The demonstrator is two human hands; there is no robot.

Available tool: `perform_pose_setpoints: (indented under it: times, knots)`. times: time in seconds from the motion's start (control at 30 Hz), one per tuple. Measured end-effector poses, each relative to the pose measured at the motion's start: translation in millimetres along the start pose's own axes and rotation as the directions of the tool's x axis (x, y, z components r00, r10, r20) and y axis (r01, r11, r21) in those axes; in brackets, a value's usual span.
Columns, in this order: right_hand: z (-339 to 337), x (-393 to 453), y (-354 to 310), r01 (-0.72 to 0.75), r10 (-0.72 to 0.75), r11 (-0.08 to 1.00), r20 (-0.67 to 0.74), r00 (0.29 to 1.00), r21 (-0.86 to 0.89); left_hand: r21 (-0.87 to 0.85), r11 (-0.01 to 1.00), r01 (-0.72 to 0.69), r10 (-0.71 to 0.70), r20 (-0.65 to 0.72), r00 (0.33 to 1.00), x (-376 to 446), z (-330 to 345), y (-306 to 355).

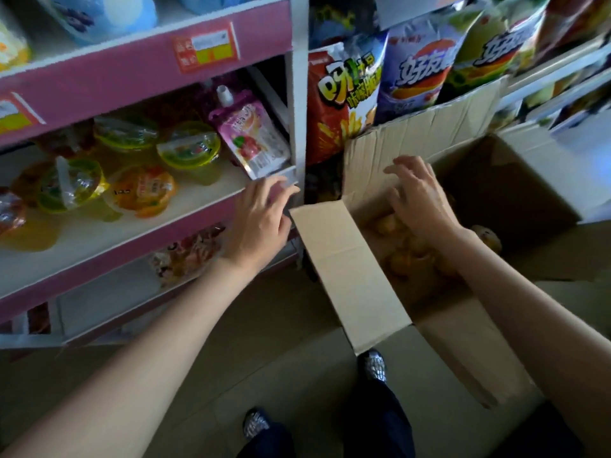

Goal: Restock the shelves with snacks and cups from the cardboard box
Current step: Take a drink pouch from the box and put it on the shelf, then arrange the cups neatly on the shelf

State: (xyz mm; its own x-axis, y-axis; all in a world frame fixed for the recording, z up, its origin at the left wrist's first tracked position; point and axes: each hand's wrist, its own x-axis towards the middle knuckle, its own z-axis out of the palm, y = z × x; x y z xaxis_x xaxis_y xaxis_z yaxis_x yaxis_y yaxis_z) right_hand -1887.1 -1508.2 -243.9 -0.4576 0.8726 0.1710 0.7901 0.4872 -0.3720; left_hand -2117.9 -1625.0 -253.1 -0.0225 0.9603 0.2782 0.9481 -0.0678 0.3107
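Your right hand (pixel 418 200) reaches down into the open cardboard box (pixel 515 193), fingers spread and loose, its grip holding nothing yet; the yellowish cups (pixel 401 256) lie dim at the bottom just under your palm. Your left hand (pixel 261 223) hangs empty with relaxed fingers at the front edge of the pink-trimmed shelf (pixel 109 239), likely ready to receive stock. Jelly cups (pixel 188 148) and a spouted pouch (pixel 253 133) already sit there. The box stands on a tan floor (pixel 264 342) beside chip bags (pixel 344 97).

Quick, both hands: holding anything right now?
Left hand: open, empty, near the shelf edge.
Right hand: open, empty, over the cardboard box.
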Motion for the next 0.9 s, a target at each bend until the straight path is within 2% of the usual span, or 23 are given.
perform_pose_setpoints:
  times: [0.1,0.2,0.27,0.33,0.4,0.47,0.57,0.67,0.73,0.77,0.8,0.83,0.9]
  knots:
    - [-11.8,4.3,78.3,-0.199,0.212,0.976,0.164,0.964,-0.088,-0.028,0.999,-0.044,0.045,0.034,0.998,30.0,30.1,37.5]
    - [1.0,10.7,144.9,-0.324,0.349,0.937,0.413,0.841,-0.132,-0.088,0.995,-0.046,0.053,0.089,0.995,55.8,67.5,73.1]
    - [16.6,14.4,177.6,-0.362,0.372,0.923,0.546,0.751,-0.131,-0.137,0.991,-0.003,0.036,0.238,0.971,71.9,98.2,91.9]
    - [44.0,16.6,205.6,-0.378,0.37,0.917,0.619,0.693,-0.124,-0.121,0.988,0.093,-0.031,0.439,0.898,85.2,134.5,103.7]
    - [83.3,15.2,225.0,-0.281,0.307,0.946,0.708,0.636,-0.158,-0.062,0.987,0.146,-0.083,0.582,0.809,91.3,166.5,108.3]
    - [127.6,8.6,235.2,-0.134,0.242,0.97,0.791,0.562,-0.202,-0.039,0.982,0.183,-0.12,0.621,0.775,93.1,187.3,108.1]
    - [180.0,-12.3,240.5,-0.003,0.232,0.964,0.839,0.492,-0.265,-0.053,0.97,0.239,-0.169,0.56,0.811,92.3,202.1,105.0]
    - [205.7,-31.0,241.7,0.087,0.253,0.933,0.808,0.532,-0.349,-0.099,0.959,0.265,-0.189,0.471,0.862,93.3,206.0,105.1]
    - [210.6,-36.3,243.9,0.125,0.244,0.926,0.817,0.522,-0.356,-0.102,0.956,0.275,-0.205,0.437,0.876,94.8,204.2,107.0]
    - [210.1,-35.9,246.7,0.074,0.26,0.936,0.819,0.512,-0.343,-0.092,0.958,0.272,-0.208,0.435,0.876,95.0,203.3,107.9]
    - [203.0,-32.7,247.0,-0.059,0.298,0.949,0.817,0.494,-0.31,-0.081,0.961,0.266,-0.204,0.445,0.872,95.1,202.5,109.2]
    - [193.4,-26.3,250.5,-0.253,0.336,0.937,0.822,0.46,-0.241,-0.073,0.962,0.263,-0.201,0.462,0.864,94.7,202.8,109.6]
    - [162.9,-4.5,253.7,-0.571,0.306,0.82,0.861,0.406,-0.022,-0.082,0.958,0.275,-0.196,0.515,0.834,95.8,202.9,110.1]
